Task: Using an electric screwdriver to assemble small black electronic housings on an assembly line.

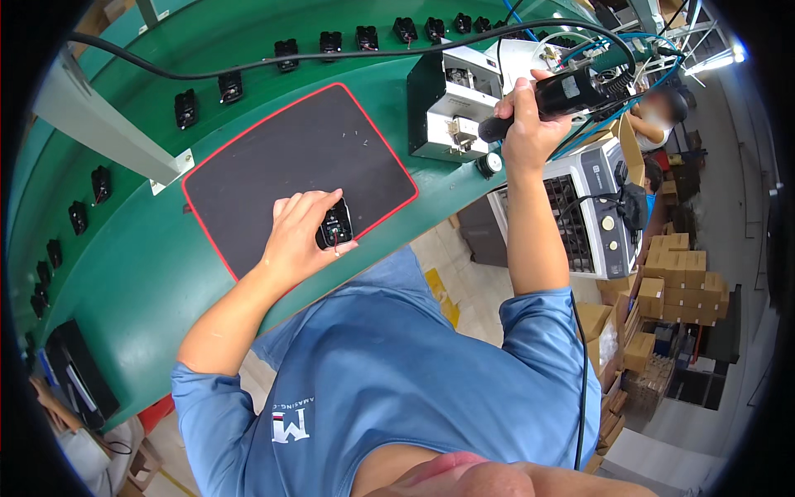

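Observation:
My left hand (296,229) rests on a dark grey mat with a red border (273,153), thumb and fingers closed around a small black plastic housing (335,224). Short wires show at the housing's near end. To the right, my right hand (530,137) is raised and wrapped around a black corded electric screwdriver (571,93). Its nose reaches left, in front of a box-shaped screw feeder (439,103) at the bench edge. Whether the tip touches the feeder I cannot tell.
Several black housings (286,55) stand in a row along the green belt behind the bench (389,228). A grey post (108,120) rises at the left. The black cable (331,56) crosses overhead. An air cooler (609,215) stands right; other people and cartons (683,277) are beyond.

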Demonstrator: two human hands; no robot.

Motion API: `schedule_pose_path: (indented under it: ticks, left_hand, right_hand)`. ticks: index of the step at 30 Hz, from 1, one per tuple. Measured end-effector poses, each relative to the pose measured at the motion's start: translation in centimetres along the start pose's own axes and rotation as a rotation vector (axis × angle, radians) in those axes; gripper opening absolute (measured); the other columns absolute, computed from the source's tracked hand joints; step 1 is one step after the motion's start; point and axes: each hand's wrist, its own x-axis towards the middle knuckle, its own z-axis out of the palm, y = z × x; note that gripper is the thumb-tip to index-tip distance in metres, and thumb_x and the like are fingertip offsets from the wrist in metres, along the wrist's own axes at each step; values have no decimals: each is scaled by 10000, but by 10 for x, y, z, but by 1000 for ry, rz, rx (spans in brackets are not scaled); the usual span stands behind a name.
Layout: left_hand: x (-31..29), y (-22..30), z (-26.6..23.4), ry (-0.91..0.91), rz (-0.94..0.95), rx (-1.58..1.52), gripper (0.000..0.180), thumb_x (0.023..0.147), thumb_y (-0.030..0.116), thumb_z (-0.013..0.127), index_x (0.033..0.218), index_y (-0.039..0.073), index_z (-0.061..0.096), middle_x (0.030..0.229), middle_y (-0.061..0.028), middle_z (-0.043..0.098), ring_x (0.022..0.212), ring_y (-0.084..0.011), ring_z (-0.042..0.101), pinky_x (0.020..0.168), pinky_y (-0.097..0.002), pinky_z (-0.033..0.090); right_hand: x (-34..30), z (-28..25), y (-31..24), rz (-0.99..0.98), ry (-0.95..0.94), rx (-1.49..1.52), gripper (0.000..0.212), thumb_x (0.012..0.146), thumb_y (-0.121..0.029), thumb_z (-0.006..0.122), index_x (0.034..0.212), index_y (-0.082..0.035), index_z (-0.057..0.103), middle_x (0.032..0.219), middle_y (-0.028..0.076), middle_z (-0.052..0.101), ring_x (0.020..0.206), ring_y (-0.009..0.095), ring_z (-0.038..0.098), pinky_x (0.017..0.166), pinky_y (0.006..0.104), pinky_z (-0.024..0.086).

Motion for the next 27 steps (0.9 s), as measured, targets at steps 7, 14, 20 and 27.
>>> schedule_pose_path:
  ticks: [7, 14, 20, 27]
  left_hand:
    - [2, 1, -1, -1, 2, 3, 773, 622, 342, 880, 1274, 60, 574, 1110, -100, 604, 1032, -279, 566, 915, -400, 370]
    - [1, 2, -1, -4, 0, 10, 770, 625, 349, 875, 1271, 55, 575, 1107, -106, 605, 1039, -284, 569, 919, -398, 369]
    - [1, 1, -1, -4, 7, 12, 770, 626, 346, 876, 1272, 55, 575, 1106, -109, 605, 1041, -286, 569, 916, -399, 370]
    - [1, 2, -1, 0, 7, 15, 771, 625, 344, 877, 1274, 57, 575, 1112, -109, 604, 1045, -291, 566, 910, -400, 374]
  right_hand:
    - [-1, -1, 7, 3, 3, 26, 234, 892, -3, 645, 1102, 21, 543, 680, 44, 590, 505, 115, 561, 483, 259, 468]
    - [-4, -1, 5, 22, -6, -40, 224, 915, 20, 596, 1122, 29, 512, 689, 72, 554, 515, 135, 530, 506, 319, 483]
    - [-5, -2, 8, 28, -13, -21, 227, 915, 21, 588, 1128, 25, 509, 698, 69, 548, 511, 133, 518, 499, 317, 473]
    - [6, -10, 13, 126, -172, 236, 230, 892, 60, 578, 1106, -4, 525, 701, 55, 558, 500, 126, 510, 479, 313, 462]
